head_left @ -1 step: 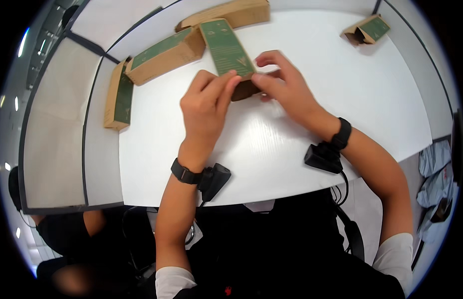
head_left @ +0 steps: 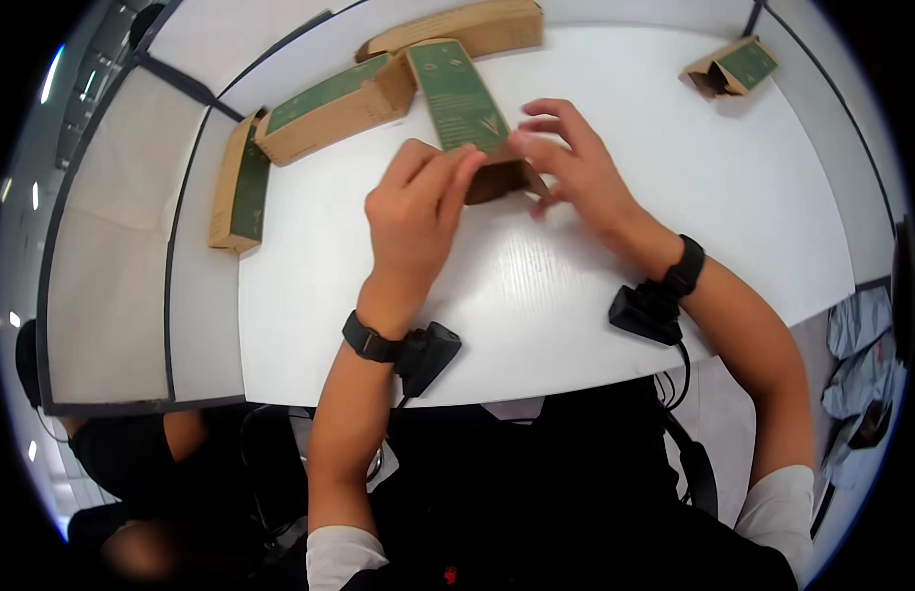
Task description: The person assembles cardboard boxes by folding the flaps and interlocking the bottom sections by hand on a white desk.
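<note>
At left hand, open green-brown box

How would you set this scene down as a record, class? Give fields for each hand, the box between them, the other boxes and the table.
Left hand: at the middle box, near left corner; grip partly hidden
Right hand: near right corner, fingers spread
Middle box: green top, near end open, dark inside
Other boxes: far-left box, left box, rear box, right box with an open end
Table: white
</note>
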`<action>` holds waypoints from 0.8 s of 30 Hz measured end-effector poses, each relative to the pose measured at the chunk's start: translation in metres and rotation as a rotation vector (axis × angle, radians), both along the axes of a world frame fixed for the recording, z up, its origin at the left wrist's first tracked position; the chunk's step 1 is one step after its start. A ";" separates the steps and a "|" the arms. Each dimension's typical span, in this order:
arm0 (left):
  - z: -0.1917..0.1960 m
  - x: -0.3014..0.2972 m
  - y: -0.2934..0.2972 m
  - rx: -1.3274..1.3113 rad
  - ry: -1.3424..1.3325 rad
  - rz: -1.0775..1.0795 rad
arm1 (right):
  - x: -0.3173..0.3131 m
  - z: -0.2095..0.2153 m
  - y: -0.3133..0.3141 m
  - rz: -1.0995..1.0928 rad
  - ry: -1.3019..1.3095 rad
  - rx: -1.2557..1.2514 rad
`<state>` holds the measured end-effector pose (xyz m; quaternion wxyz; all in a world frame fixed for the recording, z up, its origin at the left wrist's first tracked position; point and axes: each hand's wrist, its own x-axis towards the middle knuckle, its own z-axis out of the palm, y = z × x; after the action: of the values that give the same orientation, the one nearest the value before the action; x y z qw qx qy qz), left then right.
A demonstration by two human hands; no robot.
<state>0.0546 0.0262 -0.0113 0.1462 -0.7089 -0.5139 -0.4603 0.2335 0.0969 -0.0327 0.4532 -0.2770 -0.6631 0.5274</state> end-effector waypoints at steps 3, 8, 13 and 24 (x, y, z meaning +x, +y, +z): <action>0.012 0.003 -0.013 0.054 0.000 -0.109 | 0.019 0.036 0.005 0.215 0.015 -0.679; 0.024 -0.023 -0.036 0.178 -0.120 -0.267 | -0.004 0.041 -0.008 0.419 -0.053 -0.645; 0.025 -0.041 -0.041 0.182 -0.335 -0.377 | -0.013 0.042 -0.002 0.012 0.089 -0.378; 0.013 -0.141 0.025 -0.200 0.166 0.395 | 0.151 0.032 0.133 -1.312 -0.401 0.309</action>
<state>-0.0863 0.0514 0.0018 0.2042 -0.6409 -0.6719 -0.3099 0.3842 0.2297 -0.0006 0.5811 -0.6441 -0.4973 -0.0165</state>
